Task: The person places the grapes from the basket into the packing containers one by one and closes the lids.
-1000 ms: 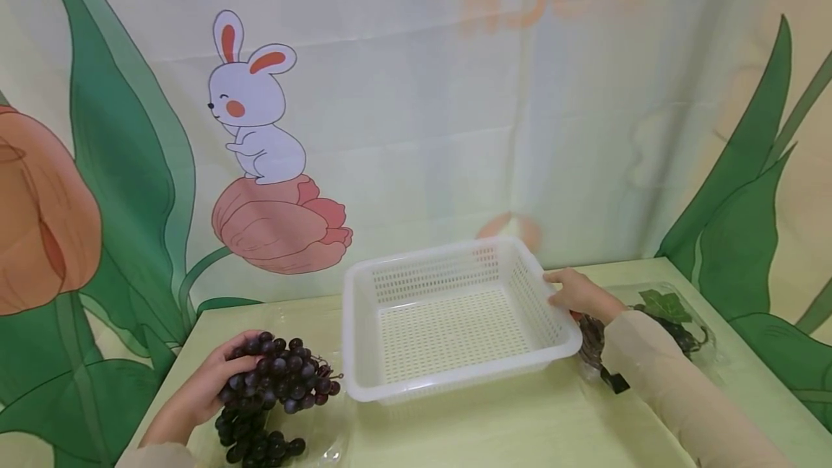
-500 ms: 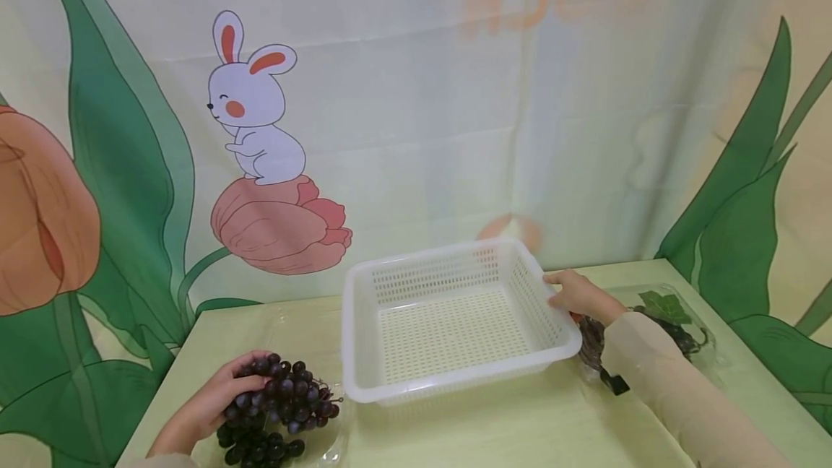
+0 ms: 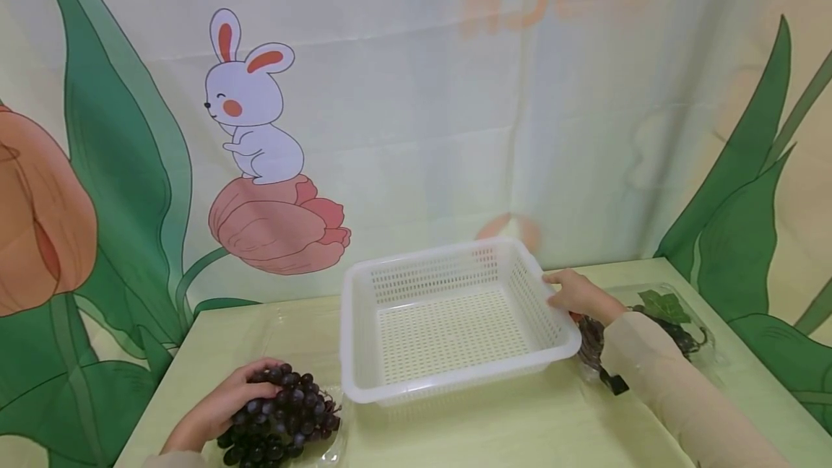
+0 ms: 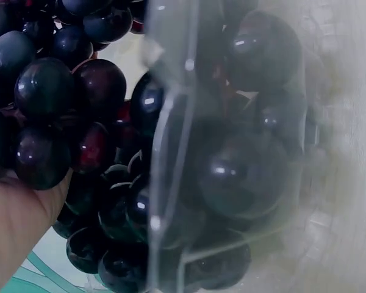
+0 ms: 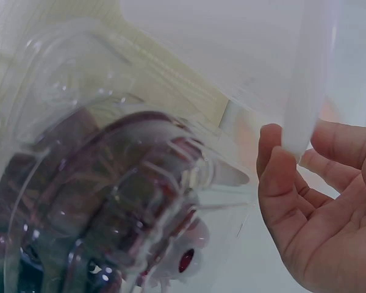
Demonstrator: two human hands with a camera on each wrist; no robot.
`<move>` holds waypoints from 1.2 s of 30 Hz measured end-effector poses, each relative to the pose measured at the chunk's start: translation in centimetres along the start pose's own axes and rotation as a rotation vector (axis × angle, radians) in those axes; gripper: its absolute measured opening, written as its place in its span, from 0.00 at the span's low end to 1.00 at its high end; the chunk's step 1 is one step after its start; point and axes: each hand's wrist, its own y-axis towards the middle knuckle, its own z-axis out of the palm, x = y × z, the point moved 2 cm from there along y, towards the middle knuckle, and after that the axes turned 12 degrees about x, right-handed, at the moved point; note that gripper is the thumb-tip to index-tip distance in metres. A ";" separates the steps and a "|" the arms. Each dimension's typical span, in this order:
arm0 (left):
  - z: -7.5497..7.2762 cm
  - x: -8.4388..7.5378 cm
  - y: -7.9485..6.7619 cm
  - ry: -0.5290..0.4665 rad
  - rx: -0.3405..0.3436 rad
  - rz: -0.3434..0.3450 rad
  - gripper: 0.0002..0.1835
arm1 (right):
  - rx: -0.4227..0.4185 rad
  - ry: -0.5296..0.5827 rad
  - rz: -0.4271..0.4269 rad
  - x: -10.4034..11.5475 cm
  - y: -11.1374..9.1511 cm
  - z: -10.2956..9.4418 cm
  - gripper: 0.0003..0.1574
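Observation:
My left hand [image 3: 227, 403] grips a bunch of dark grapes [image 3: 289, 403] at the lower left, thumb over the top of it. More dark grapes lie just below, in a clear plastic container [image 3: 333, 446]. In the left wrist view the grapes [image 4: 46, 91] fill the left side, with the clear plastic wall [image 4: 171, 152] close beside them. My right hand [image 3: 578, 295] pinches the right rim of a white plastic basket [image 3: 455, 381] with slotted sides. Its fingers and thumb close on the rim [image 5: 302, 116] in the right wrist view. Nothing lies inside the basket.
Right of the basket, under my right forearm, a clear plastic box [image 3: 705, 352] holds dark items and a green leaf [image 3: 666, 305]. A pale green cloth [image 3: 494, 425] covers the table. Behind it hangs a printed curtain [image 3: 416, 128] with a rabbit and tulips.
The left hand with its bunch has come down and slightly right, onto the grapes below. The right hand and the basket have stayed in place.

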 end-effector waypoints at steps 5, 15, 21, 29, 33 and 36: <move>0.2 -0.1 0.4 0.019 0.032 -0.020 0.26 | -0.002 -0.004 -0.004 0.0 0.1 0.0 0.35; 0.8 -0.4 1.3 0.053 0.040 -0.005 0.24 | 0.001 0.017 0.001 -0.1 0.0 0.0 0.35; 1.3 -0.1 1.8 0.069 -0.021 -0.012 0.26 | 0.002 0.023 0.000 -0.1 0.0 0.0 0.36; 1.8 -0.6 1.8 0.145 -0.127 -0.020 0.25 | 0.002 0.008 -0.004 0.2 -0.2 0.0 0.35; 1.9 -0.7 1.9 0.175 -0.156 -0.048 0.24 | 0.006 0.012 0.001 0.2 -0.2 0.0 0.35; 1.9 -0.8 2.0 0.214 -0.171 -0.058 0.23 | 0.001 0.009 -0.002 0.2 -0.1 0.0 0.35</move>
